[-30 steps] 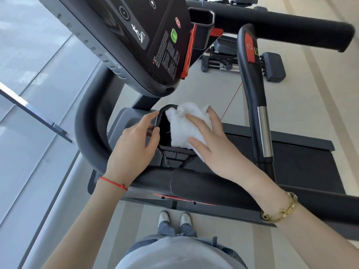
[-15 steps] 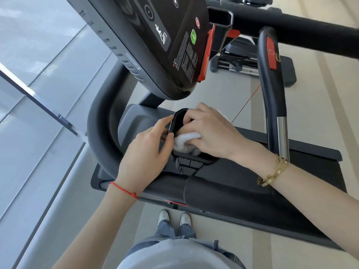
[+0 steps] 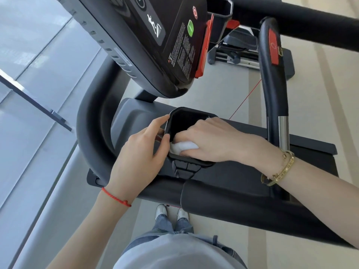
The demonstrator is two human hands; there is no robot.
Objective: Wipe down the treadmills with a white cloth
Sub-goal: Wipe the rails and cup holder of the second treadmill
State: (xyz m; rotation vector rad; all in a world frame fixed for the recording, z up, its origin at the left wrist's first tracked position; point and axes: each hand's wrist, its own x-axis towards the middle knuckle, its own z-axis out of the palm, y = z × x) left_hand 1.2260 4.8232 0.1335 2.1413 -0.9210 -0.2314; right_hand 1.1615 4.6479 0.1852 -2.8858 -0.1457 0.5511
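Fingers of the right hand (image 3: 211, 140) bunch the white cloth (image 3: 183, 146) inside the treadmill's cup holder (image 3: 191, 113), scrubbing its near wall. The left hand (image 3: 139, 152) pinches the holder's left rim, likely steadying it.

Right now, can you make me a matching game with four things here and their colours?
Things:
1. cloth
2. cup holder
3. string on the left wrist
4. bracelet on the right wrist

Colours:
A. gold
B. black
C. white
D. red

Pairs: 1-C, 2-B, 3-D, 4-A
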